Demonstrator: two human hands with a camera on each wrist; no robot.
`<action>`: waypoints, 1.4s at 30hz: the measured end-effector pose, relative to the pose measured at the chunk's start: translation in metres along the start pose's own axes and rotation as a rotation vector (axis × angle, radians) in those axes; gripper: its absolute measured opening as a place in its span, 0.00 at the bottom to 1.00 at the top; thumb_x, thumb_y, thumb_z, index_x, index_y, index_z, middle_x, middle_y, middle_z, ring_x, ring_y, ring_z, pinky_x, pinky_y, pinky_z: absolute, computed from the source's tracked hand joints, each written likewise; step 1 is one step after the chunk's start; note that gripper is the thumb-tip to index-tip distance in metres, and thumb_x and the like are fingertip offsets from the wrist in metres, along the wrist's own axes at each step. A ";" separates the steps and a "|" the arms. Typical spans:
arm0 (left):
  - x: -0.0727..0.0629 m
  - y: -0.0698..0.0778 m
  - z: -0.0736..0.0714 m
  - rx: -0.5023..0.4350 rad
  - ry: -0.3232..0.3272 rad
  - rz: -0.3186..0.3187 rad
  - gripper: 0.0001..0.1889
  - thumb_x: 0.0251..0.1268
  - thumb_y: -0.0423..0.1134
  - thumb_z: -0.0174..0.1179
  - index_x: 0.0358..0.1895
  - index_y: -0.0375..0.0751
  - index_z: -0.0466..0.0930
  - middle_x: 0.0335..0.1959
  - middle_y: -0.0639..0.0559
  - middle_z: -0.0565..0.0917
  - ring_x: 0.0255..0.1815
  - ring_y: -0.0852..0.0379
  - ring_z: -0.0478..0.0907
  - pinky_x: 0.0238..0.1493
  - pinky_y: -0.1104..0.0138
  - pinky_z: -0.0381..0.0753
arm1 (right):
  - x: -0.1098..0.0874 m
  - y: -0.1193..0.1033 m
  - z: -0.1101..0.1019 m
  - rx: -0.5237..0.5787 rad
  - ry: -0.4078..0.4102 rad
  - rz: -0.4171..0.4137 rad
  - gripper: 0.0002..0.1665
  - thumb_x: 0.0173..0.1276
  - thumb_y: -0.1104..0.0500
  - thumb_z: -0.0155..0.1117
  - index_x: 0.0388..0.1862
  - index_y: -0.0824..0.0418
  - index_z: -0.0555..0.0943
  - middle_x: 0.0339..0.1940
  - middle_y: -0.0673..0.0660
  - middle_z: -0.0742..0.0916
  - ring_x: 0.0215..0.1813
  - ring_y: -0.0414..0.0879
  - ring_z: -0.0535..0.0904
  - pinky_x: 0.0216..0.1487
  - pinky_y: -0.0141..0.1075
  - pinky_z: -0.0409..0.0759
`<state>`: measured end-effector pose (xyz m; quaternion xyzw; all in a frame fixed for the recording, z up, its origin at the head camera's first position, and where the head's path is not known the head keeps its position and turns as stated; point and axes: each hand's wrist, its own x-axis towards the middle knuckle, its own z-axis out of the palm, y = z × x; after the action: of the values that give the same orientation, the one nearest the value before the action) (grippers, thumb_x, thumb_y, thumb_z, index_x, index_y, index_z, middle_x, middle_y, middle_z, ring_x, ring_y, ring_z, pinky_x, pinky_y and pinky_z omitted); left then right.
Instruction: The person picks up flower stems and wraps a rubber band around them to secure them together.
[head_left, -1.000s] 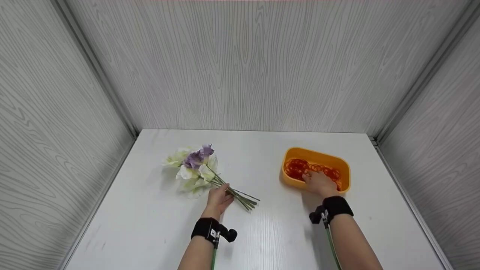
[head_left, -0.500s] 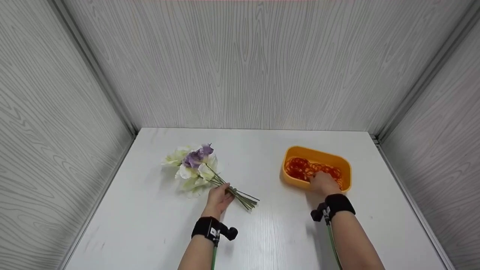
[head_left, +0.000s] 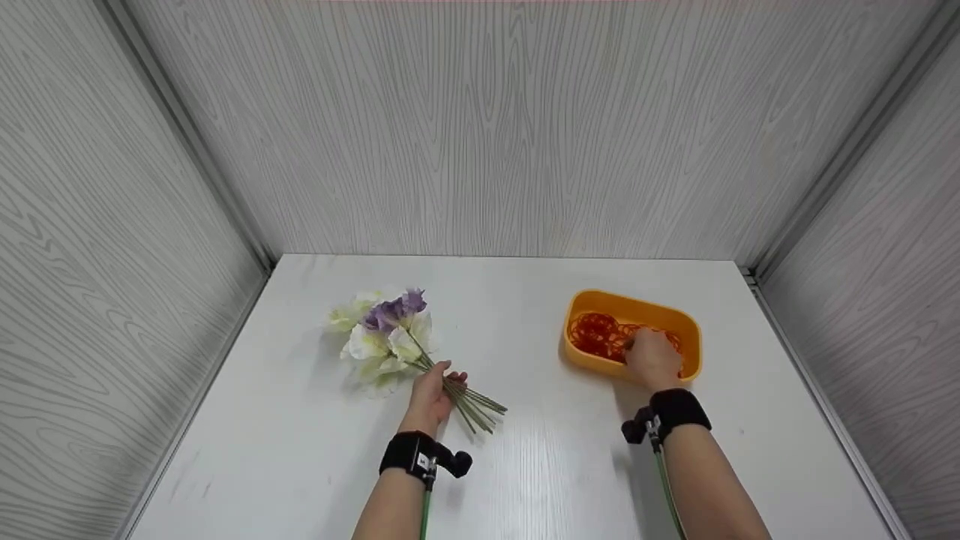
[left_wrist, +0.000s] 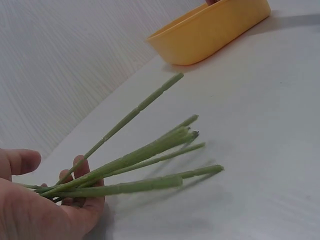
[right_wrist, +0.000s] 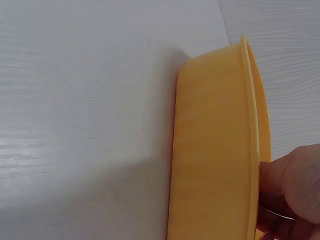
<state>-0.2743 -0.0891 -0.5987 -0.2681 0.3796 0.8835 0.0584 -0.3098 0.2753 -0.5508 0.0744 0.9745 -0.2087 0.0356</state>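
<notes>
In the head view my left hand (head_left: 431, 394) holds a bunch of white, pale green and purple flowers (head_left: 384, 337) by the stems, blossoms pointing away to the left. Seen from the left wrist, the green stems (left_wrist: 125, 159) fan out over curled fingers, with the thumb (left_wrist: 24, 161) lifted away from them. My right hand (head_left: 654, 360) reaches down into an orange box (head_left: 641, 306) holding a tangle of thin red rings like rubber bands (head_left: 595, 334). The box wall (right_wrist: 215, 145) hides its fingertips in the right wrist view, so I cannot tell what they pinch.
White table (head_left: 540, 465) stretches between the flowers and the box. Grey wood-grain panels (head_left: 487, 135) close it in at the back and both sides. Black straps with small cameras (head_left: 679, 409) sit on both wrists, with green cables trailing back.
The left hand has turned the bunch slightly, its stem ends swinging toward me. The right hand's fingers have curled in, and it has shifted a little rightward within the box.
</notes>
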 end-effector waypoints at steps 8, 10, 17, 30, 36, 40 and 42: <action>0.002 0.004 -0.005 -0.086 -0.017 -0.010 0.04 0.75 0.28 0.43 0.41 0.34 0.57 0.23 0.44 0.73 0.25 0.53 0.77 0.34 0.62 0.79 | -0.001 -0.005 -0.008 -0.018 0.079 -0.039 0.09 0.69 0.66 0.60 0.44 0.67 0.85 0.37 0.64 0.85 0.35 0.56 0.78 0.41 0.53 0.79; 0.002 0.005 -0.005 -0.087 -0.013 -0.024 0.06 0.76 0.29 0.42 0.44 0.37 0.54 0.24 0.44 0.72 0.24 0.54 0.76 0.34 0.60 0.79 | -0.001 -0.006 -0.011 -0.017 0.080 -0.040 0.09 0.69 0.65 0.60 0.42 0.67 0.85 0.35 0.64 0.85 0.33 0.56 0.77 0.38 0.51 0.78; 0.003 0.009 -0.005 -0.049 -0.038 -0.064 0.06 0.78 0.34 0.41 0.47 0.38 0.54 0.26 0.41 0.74 0.27 0.50 0.78 0.37 0.55 0.81 | -0.003 -0.013 -0.018 0.064 0.108 -0.042 0.07 0.70 0.65 0.57 0.36 0.67 0.82 0.29 0.61 0.81 0.28 0.53 0.75 0.30 0.43 0.73; 0.004 0.009 -0.004 -0.041 0.003 -0.054 0.09 0.79 0.36 0.40 0.36 0.39 0.59 0.17 0.52 0.65 0.17 0.60 0.65 0.24 0.68 0.71 | -0.010 -0.035 -0.021 0.301 0.059 -0.186 0.04 0.69 0.67 0.59 0.37 0.67 0.80 0.31 0.60 0.82 0.32 0.51 0.76 0.34 0.39 0.76; -0.001 0.015 0.001 -0.032 0.019 -0.121 0.15 0.79 0.44 0.42 0.31 0.46 0.51 0.13 0.57 0.55 0.13 0.65 0.53 0.18 0.73 0.60 | -0.017 -0.048 -0.016 0.317 -0.003 -0.215 0.06 0.70 0.61 0.62 0.37 0.64 0.78 0.31 0.58 0.81 0.34 0.51 0.75 0.38 0.41 0.76; -0.006 0.015 0.008 -0.081 -0.017 -0.144 0.20 0.76 0.44 0.46 0.23 0.47 0.53 0.11 0.59 0.53 0.10 0.66 0.50 0.14 0.75 0.54 | -0.022 -0.056 -0.009 0.319 -0.022 -0.285 0.07 0.69 0.61 0.63 0.34 0.64 0.81 0.28 0.55 0.81 0.30 0.48 0.74 0.34 0.39 0.73; -0.009 0.015 0.012 -0.114 -0.058 -0.147 0.24 0.75 0.45 0.47 0.18 0.49 0.53 0.09 0.60 0.53 0.09 0.67 0.49 0.12 0.75 0.53 | -0.026 -0.060 -0.004 0.329 -0.029 -0.308 0.07 0.69 0.60 0.65 0.33 0.64 0.83 0.26 0.55 0.80 0.28 0.47 0.73 0.31 0.38 0.72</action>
<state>-0.2767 -0.0903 -0.5780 -0.2722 0.3060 0.9045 0.1186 -0.2938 0.2199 -0.5206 -0.0733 0.9267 -0.3687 0.0049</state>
